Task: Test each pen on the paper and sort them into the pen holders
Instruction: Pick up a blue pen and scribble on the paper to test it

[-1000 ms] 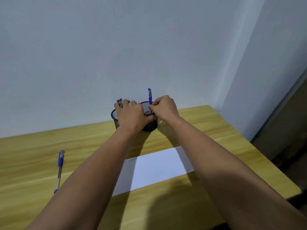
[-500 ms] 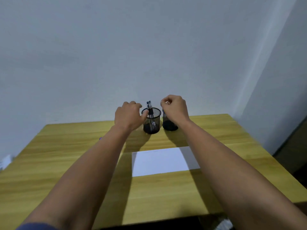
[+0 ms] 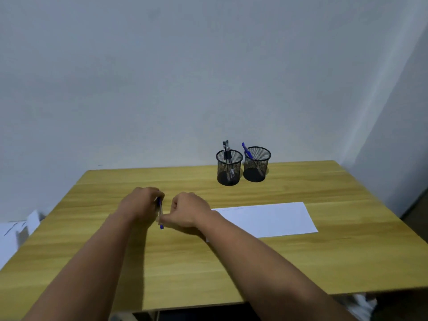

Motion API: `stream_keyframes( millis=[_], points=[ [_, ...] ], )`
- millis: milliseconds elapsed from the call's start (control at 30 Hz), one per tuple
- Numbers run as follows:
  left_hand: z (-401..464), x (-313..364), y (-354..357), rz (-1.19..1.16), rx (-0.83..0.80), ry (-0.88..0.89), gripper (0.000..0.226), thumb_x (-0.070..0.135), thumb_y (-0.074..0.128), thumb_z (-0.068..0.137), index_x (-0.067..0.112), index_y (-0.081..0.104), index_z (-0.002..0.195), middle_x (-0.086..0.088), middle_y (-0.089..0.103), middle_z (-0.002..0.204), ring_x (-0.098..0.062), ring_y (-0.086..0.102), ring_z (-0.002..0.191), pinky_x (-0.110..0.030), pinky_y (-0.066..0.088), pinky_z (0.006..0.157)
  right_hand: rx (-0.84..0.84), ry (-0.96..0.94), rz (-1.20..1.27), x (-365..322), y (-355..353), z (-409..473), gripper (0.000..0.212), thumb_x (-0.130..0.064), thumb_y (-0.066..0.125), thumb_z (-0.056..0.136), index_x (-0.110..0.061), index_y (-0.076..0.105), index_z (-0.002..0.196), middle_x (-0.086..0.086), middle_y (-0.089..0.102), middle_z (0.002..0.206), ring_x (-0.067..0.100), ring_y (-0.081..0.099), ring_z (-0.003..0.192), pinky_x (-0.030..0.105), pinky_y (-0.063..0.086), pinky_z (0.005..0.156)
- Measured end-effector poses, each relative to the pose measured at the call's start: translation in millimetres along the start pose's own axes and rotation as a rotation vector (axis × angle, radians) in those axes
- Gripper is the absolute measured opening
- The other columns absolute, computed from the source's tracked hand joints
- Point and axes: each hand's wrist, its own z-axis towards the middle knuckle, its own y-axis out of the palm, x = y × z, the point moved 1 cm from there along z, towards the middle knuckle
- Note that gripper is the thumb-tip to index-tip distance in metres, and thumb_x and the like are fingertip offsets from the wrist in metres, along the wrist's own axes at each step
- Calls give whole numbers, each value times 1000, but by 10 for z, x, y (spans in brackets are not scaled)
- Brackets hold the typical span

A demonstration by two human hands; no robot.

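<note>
A blue pen [image 3: 160, 213] lies between both hands on the wooden table [image 3: 324, 262], left of the white paper [image 3: 273, 218]. My left hand [image 3: 141, 202] pinches its capped upper end. My right hand [image 3: 187, 210] pinches its lower part; the blue tip pokes out below. Two black mesh pen holders stand at the back. The left holder [image 3: 228, 167] contains dark pens. The right holder [image 3: 256, 164] contains one blue pen [image 3: 247, 154] leaning left.
The wall rises right behind the holders. White papers [image 3: 14, 232] lie beyond the table's left edge. The table's front edge runs just below my forearms, and a dark gap opens at the far right.
Both hands have left the pen holders and come down to the left onto the blue pen on the table. The view has shifted so the holders sit farther right.
</note>
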Motion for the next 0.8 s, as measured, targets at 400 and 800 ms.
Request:
stream_keyframes(
  millis=[400,800],
  points=[
    [-222,-115,-97,-195,133,24,3,33,61,96,32,58,97,8,67,99,-19,63,90,-40,55,75,220,61,572,110,-297,51,8,-14,77,92,-10,80,87,5,76,84,15,66,64,37,60,64],
    [-259,1693,-395,-864,5,208,43,35,40,109,13,56,75,-3,58,67,-11,53,57,-27,44,62,561,201,1190,704,-1018,-329,34,-23,50,112,-13,59,80,-5,43,47,8,34,34,18,25,38]
  ],
)
